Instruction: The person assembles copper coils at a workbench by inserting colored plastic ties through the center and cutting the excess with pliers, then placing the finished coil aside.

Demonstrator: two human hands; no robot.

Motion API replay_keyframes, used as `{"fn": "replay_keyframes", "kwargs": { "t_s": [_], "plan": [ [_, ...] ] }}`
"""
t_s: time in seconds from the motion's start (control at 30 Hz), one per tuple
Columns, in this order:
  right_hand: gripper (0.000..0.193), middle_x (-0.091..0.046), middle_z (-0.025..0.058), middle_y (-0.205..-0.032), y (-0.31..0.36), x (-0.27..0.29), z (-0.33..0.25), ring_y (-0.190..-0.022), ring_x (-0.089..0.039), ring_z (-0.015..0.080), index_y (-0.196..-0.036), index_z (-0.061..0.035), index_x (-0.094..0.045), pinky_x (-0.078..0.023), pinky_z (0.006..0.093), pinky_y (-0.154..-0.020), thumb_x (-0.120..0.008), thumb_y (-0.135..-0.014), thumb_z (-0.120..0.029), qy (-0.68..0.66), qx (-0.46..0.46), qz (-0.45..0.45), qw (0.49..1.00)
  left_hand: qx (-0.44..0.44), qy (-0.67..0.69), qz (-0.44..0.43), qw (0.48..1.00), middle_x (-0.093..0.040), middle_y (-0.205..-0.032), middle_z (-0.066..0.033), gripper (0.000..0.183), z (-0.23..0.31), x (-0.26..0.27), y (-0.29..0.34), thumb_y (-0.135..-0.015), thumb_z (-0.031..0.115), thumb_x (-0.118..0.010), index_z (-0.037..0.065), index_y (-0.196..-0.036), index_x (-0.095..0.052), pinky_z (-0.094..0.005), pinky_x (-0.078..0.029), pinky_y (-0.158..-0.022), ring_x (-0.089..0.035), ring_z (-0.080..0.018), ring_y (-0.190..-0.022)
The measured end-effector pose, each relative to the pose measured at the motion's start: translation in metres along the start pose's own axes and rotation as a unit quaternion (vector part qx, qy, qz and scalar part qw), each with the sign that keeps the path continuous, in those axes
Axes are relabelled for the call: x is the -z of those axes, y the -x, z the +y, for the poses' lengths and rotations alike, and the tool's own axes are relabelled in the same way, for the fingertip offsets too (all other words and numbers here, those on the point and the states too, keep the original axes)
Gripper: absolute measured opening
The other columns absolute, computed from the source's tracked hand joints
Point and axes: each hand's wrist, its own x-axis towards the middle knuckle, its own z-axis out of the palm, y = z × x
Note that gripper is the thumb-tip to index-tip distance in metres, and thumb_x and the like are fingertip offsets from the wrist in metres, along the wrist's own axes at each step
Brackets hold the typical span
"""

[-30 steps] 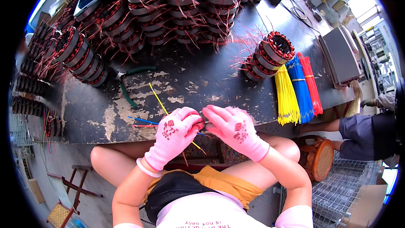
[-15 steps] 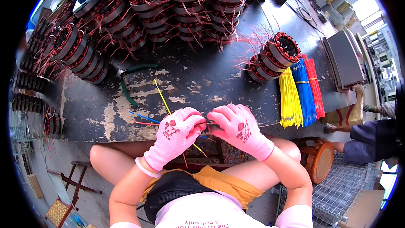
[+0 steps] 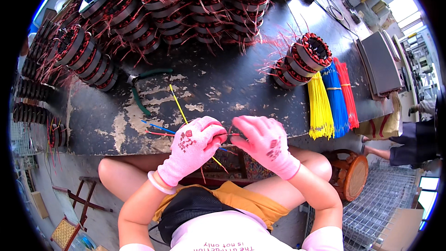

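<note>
Both my hands wear pink gloves and meet in front of the table's near edge. My left hand (image 3: 197, 142) is closed around a few thin wires. A yellow wire (image 3: 178, 104), a blue wire (image 3: 160, 127) and a red wire (image 3: 159, 133) stick out on its far left side. Their other ends show below the fingers. Just right of it is my right hand (image 3: 265, 144), its thumb and fingertips apart. A short thin reddish wire end (image 3: 235, 134) lies in the gap beside them; whether it touches the thumb is hard to tell.
Green-handled pliers (image 3: 135, 90) lie on the worn black table (image 3: 209, 79). Stacked wound motor stators (image 3: 162, 4) crowd the back and left; a smaller stator stack (image 3: 302, 60) stands right. Beside it are yellow (image 3: 320, 107), blue (image 3: 335, 97) and red wire bundles (image 3: 346, 93). Another person (image 3: 409, 144) is far right.
My right hand's fingers have parted from their pinch and lifted slightly, leaving a gap near the wire ends. My left hand keeps its grip. The person at right has shifted.
</note>
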Motion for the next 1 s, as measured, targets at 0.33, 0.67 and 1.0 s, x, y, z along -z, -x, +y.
{"fn": "replay_keyframes", "kwargs": {
  "t_s": [0.33,0.67,1.0],
  "plan": [
    [0.019,-0.069,0.0042,-0.088,-0.002,-0.007,0.015,-0.076,-0.062,0.0091,-0.105,-0.0037,-0.069,-0.049,0.0279,-0.071,-0.064,-0.097,-0.02,-0.499,-0.34,-0.269,0.75,-0.02,0.002,-0.011,1.0,-0.068,-0.098,-0.0067,0.021,-0.003,0.0,0.0,-0.079,0.002,-0.074,0.008,-0.098,-0.069,-0.0387,-0.056,-0.075,-0.068,-0.0289,-0.088],
    [0.02,-0.069,0.0028,-0.082,-0.016,0.001,0.004,-0.071,-0.059,0.0086,-0.099,-0.0047,-0.068,-0.045,0.0238,-0.064,-0.062,-0.097,-0.023,-0.439,-0.398,-0.262,0.762,-0.036,-0.013,-0.013,0.999,-0.066,-0.1,-0.0065,0.018,-0.003,-0.002,0.001,-0.081,0.01,-0.075,0.01,-0.098,-0.067,-0.0407,-0.055,-0.076,-0.067,-0.0299,-0.09],
    [0.017,-0.07,0.0043,-0.089,0.001,-0.002,-0.001,-0.074,-0.065,0.0143,-0.104,-0.0068,-0.07,-0.05,0.0275,-0.066,-0.071,-0.094,-0.02,-0.094,-0.069,-0.077,0.99,-0.025,0.005,-0.005,1.0,-0.068,-0.099,-0.0061,0.02,-0.002,-0.002,0.0,-0.078,0.002,-0.075,0.008,-0.097,-0.069,-0.0384,-0.056,-0.074,-0.068,-0.0286,-0.086]
  ]
}}
